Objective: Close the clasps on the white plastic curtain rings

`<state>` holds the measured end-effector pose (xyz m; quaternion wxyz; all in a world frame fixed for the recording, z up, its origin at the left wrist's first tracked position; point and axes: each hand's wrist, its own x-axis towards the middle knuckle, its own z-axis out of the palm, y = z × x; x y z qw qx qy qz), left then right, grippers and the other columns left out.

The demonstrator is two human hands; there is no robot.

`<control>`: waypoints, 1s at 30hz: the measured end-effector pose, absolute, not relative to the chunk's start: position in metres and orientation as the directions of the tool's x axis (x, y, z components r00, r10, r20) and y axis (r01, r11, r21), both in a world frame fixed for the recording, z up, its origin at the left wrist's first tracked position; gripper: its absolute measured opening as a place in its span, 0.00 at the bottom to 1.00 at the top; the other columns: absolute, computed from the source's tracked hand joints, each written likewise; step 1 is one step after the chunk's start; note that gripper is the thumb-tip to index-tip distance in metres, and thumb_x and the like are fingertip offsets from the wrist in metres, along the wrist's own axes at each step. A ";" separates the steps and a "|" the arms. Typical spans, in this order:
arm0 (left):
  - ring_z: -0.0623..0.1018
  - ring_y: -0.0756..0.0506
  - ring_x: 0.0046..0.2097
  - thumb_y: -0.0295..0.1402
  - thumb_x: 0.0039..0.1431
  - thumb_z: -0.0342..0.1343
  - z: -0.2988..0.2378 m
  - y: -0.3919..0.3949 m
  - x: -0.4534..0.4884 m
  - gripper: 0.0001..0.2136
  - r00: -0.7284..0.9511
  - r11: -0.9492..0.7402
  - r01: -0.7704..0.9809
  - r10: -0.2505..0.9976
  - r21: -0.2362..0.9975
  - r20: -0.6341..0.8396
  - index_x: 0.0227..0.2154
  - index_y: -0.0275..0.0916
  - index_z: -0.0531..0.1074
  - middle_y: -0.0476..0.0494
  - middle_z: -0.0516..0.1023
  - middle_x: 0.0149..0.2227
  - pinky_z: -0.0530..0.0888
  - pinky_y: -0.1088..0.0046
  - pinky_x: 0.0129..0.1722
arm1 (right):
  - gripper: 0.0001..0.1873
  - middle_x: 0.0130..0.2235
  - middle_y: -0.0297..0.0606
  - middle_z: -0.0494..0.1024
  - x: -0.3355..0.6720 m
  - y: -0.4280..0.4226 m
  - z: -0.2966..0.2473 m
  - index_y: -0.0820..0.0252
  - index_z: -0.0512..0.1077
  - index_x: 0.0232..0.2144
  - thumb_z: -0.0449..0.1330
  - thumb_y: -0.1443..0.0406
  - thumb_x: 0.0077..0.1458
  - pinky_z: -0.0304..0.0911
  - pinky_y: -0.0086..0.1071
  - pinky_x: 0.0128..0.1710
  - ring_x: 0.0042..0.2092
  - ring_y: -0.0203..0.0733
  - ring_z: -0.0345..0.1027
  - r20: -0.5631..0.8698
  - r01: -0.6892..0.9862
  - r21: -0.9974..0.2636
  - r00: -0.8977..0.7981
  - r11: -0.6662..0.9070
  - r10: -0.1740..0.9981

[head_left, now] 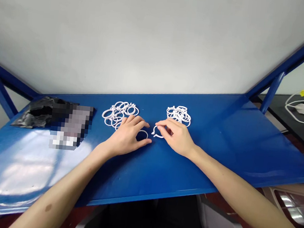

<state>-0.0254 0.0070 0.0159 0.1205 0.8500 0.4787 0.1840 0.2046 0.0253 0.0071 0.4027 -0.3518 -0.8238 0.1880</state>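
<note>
My right hand (178,135) has thumb and fingertips pinched on a white plastic curtain ring (158,136). The ring's gap is unclasped and its two ends face left; my fingers cover the rest. Across from it, my left hand (127,136) is spread with thumb and fingers apart. Another white ring (147,132) lies on the table between that thumb and index finger, partly hidden by the hand. Behind my left hand sits a loose pile of similar white rings (118,113). A second pile (179,113) lies just behind my right hand.
The blue table (214,134) has a raised frame at both sides and a pale wall (148,38) behind it. A crumpled black plastic bag (40,112) and a pixelated object (74,124) lie at the left. White cable (289,109) lies on a dark surface far right.
</note>
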 end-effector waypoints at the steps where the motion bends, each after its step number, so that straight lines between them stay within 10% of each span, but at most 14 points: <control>1: 0.70 0.37 0.50 0.46 0.61 0.62 0.017 0.006 -0.023 0.18 0.474 -0.518 0.758 0.855 0.396 0.211 0.49 0.43 0.73 0.41 0.77 0.49 0.66 0.54 0.54 | 0.08 0.38 0.36 0.81 0.205 0.025 0.008 0.56 0.76 0.41 0.56 0.63 0.68 0.71 0.33 0.39 0.32 0.36 0.72 0.545 0.423 -0.600 -0.405 0.679 0.734; 10: 0.74 0.42 0.39 0.38 0.67 0.56 0.016 0.006 -0.018 0.07 0.370 -0.539 0.678 0.838 0.499 0.401 0.39 0.43 0.78 0.46 0.82 0.36 0.68 0.63 0.43 | 0.10 0.38 0.36 0.81 0.204 0.021 0.010 0.54 0.75 0.48 0.57 0.63 0.68 0.73 0.33 0.34 0.29 0.36 0.73 0.485 0.348 -0.719 -0.369 0.602 0.793; 21: 0.79 0.47 0.36 0.43 0.67 0.54 0.026 0.004 -0.016 0.13 0.321 -0.327 0.606 0.935 0.725 0.153 0.39 0.43 0.80 0.48 0.84 0.36 0.71 0.71 0.36 | 0.12 0.21 0.26 0.72 0.203 0.018 0.009 0.57 0.75 0.43 0.55 0.59 0.70 0.66 0.27 0.27 0.22 0.32 0.68 0.468 0.318 -0.741 -0.386 0.591 0.795; 30: 0.80 0.48 0.34 0.43 0.65 0.57 0.019 0.000 -0.009 0.12 0.244 -0.245 0.501 0.960 0.830 0.136 0.38 0.42 0.80 0.49 0.84 0.36 0.72 0.74 0.34 | 0.08 0.27 0.29 0.78 0.201 0.014 0.008 0.56 0.70 0.35 0.57 0.61 0.68 0.65 0.26 0.26 0.24 0.32 0.70 0.422 0.285 -0.771 -0.441 0.570 0.792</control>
